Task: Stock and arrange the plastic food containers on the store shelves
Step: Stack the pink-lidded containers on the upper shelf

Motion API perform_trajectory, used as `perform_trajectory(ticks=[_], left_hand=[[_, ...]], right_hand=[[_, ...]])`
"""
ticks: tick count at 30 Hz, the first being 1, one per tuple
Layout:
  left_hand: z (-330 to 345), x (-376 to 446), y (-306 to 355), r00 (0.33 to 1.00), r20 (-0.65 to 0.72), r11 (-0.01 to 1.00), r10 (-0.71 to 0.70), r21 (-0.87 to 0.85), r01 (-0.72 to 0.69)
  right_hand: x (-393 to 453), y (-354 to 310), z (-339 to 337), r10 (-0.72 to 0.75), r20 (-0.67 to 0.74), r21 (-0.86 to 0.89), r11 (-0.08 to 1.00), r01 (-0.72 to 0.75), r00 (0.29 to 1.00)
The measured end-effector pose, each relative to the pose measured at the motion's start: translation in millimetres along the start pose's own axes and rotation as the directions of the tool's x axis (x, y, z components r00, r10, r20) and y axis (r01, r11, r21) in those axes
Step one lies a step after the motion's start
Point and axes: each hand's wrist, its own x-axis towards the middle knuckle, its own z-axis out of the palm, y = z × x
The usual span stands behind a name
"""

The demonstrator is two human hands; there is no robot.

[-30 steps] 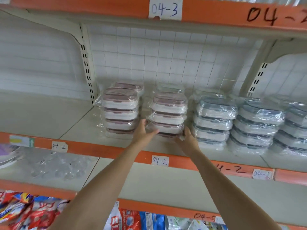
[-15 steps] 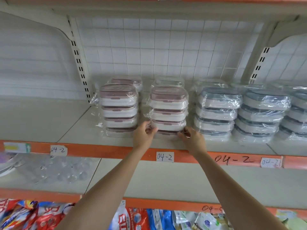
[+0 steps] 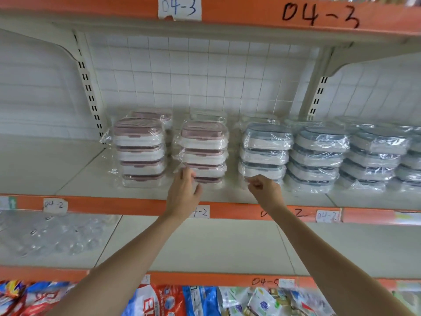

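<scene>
Wrapped stacks of white plastic containers stand on the shelf marked 04-2 (image 3: 127,205). Two stacks have pink lids, the left one (image 3: 139,153) and the middle one (image 3: 204,151). To their right stand several blue-lidded stacks, the nearest (image 3: 265,151) beside the middle pink one. My left hand (image 3: 184,193) curls its fingers round the lower left corner of the middle pink stack. My right hand (image 3: 265,190) has its fingers curled and pinches the plastic wrap at the lower left corner of the nearest blue-lidded stack.
More wrapped containers sit behind the front row. The shelf's left part (image 3: 45,165) holds nothing. Above runs the orange edge of shelf 04-3 (image 3: 239,12). The shelf below carries clear plastic items (image 3: 57,233) at left, and colourful snack bags (image 3: 182,302) fill the lowest shelf.
My right hand left the middle pink stack and moved right to the nearest blue-lidded stack. My left hand stayed at the pink stack's lower left corner. The camera tilted up slightly.
</scene>
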Motion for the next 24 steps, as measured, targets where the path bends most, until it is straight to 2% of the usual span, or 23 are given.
perform_trajectory(ticks=[3, 6, 8, 11, 14, 16, 20, 24], left_hand=[[30.3, 4.3, 37.6, 0.997, 0.068, 0.992, 0.036, -0.124, -0.028], [66.0, 7.1, 67.1, 0.992, 0.124, 0.982, -0.034, -0.181, 0.056], [86.3, 12.0, 80.7, 0.969, 0.204, 0.966, -0.142, -0.186, 0.181], [104.8, 24.1, 88.7, 0.887, 0.325, 0.908, -0.327, -0.152, 0.391], [115.9, 30.1, 84.9, 0.867, 0.392, 0.895, -0.306, -0.192, 0.403], [117.5, 29.7, 80.8, 0.876, 0.383, 0.902, -0.294, -0.193, 0.387], [116.2, 27.1, 73.2, 0.876, 0.317, 0.889, -0.364, -0.162, 0.428], [118.3, 23.9, 76.1, 0.903, 0.197, 0.901, -0.383, -0.138, 0.412]], right_hand=[[4.5, 21.4, -30.2, 0.045, -0.113, 0.008, 0.999, -0.044, 0.993], [11.3, 46.3, -50.5, 0.08, -0.182, -0.046, 0.995, -0.09, 0.98], [17.5, 57.4, -57.6, 0.095, -0.121, -0.084, 0.991, -0.105, 0.988], [27.5, 64.2, -58.3, 0.112, 0.02, -0.091, 0.99, -0.109, 0.994], [37.0, 70.0, -51.2, 0.092, 0.087, -0.107, 0.991, -0.083, 0.992], [39.3, 74.8, -48.3, 0.084, 0.058, -0.117, 0.99, -0.076, 0.995], [34.2, 83.9, -46.8, 0.042, -0.012, -0.034, 0.998, -0.043, 0.999], [32.8, 87.1, -45.3, 0.007, -0.068, 0.01, 1.0, -0.007, 0.998]])
